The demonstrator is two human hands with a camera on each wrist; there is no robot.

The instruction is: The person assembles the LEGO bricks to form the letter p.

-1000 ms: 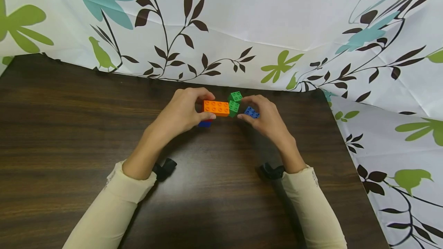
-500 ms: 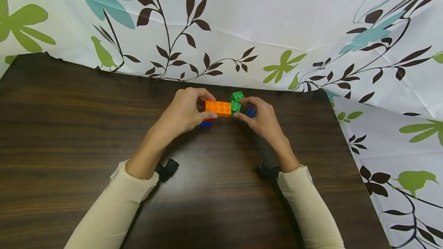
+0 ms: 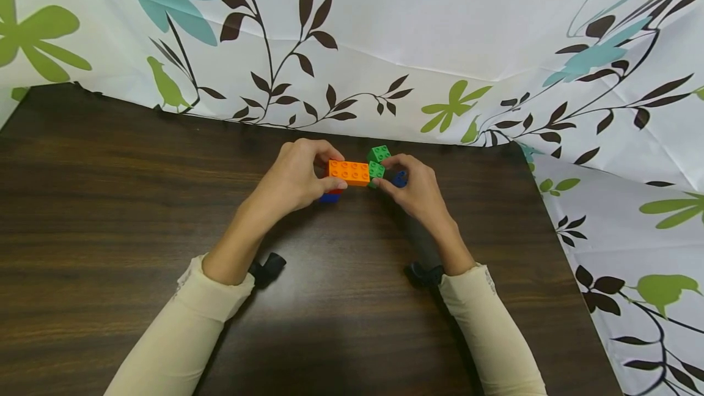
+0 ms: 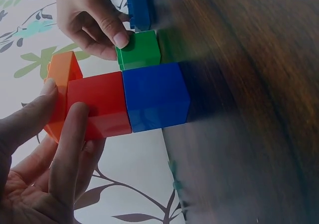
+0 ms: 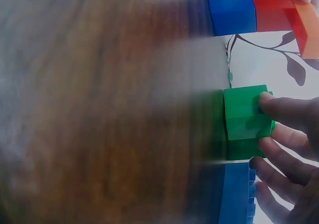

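An orange toy building brick (image 3: 354,173) tops a stack, over a red brick (image 4: 102,102) and a blue brick (image 4: 157,97) that stands at the tabletop. My left hand (image 3: 291,179) grips this stack, thumb and fingers around the orange and red bricks. Close to the orange brick's right end is a green brick (image 3: 376,170), which my right hand (image 3: 416,187) pinches with thumb and index finger. A second green brick (image 3: 379,153) sits just behind it. Partly hidden by my right hand, another blue brick (image 5: 234,194) rests beside the green ones.
All bricks lie near the back edge of a dark wooden table (image 3: 137,231). A white curtain (image 3: 440,23) with leaf and bird prints hangs behind it and along the right side. Black wrist devices (image 3: 267,269) show on both forearms.
My right hand has shifted slightly left, from around the right-hand blue brick to the near green brick. The left hand keeps its hold on the stack.
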